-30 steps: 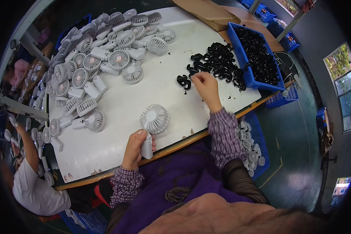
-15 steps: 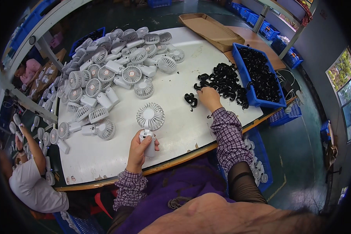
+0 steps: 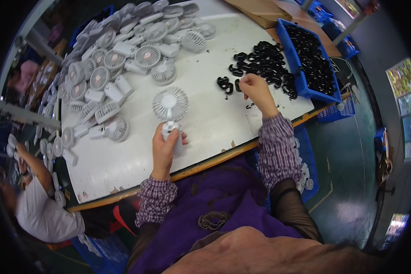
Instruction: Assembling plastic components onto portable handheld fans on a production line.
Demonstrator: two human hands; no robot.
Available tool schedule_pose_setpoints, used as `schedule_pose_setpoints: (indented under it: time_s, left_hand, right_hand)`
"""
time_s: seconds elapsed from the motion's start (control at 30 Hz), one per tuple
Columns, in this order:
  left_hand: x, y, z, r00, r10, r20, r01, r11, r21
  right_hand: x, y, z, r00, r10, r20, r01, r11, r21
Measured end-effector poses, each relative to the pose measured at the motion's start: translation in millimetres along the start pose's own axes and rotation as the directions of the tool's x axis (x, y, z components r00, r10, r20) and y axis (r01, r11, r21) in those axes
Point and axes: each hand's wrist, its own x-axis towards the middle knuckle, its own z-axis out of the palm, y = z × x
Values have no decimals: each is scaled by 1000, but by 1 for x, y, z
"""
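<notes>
My left hand [image 3: 165, 148] grips a white handheld fan by its handle, just above the near part of the table. The fan's round caged head [image 3: 170, 104] points upward, with the thumb across the front of the handle. My right hand [image 3: 258, 92] is closed, thumb and fingertips together, at the near side of a heap of black curved hook-like pieces [image 3: 266, 59]. One black piece [image 3: 237, 85] shows right beside its fingertips; whether they hold it I cannot tell. Left of that lie a couple of loose black pieces [image 3: 224, 85].
A large pile of white fans [image 3: 118, 59] covers the table's left and far side. At the right edge stands a blue crate [image 3: 298, 73] full of black pieces, with cardboard [image 3: 255, 11] beyond. A co-worker in a white shirt [image 3: 48, 212] handles fans at far left.
The view has shifted, so the table sits higher in the picture. My right hand has drawn back slightly to the right from the loose black pieces. My left hand keeps hold of the fan.
</notes>
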Motion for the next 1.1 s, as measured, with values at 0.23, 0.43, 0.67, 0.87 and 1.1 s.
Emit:
schedule_pose_setpoints:
  time_s: [0.23,0.43,0.67,0.87,1.1]
  left_hand:
    - [12,-28,19,956,238,172,-261,957,127]
    - [6,-27,19,942,308,131,-335,888,316]
    - [1,-26,26,944,323,61,-313,828,464]
    - [1,-27,23,971,230,64,-236,884,404]
    - [12,-40,30,595,-310,741,767,493,-410]
  right_hand:
    - [-131,-20,95,947,-48,318,-304,185,935]
    - [-146,-13,127,944,-39,328,-318,153,936]
    - [-153,-13,113,944,-2,329,-299,407,863]
    - [-146,-2,106,971,-9,239,-212,435,875]
    - [-89,-23,88,958,-221,185,-65,459,886]
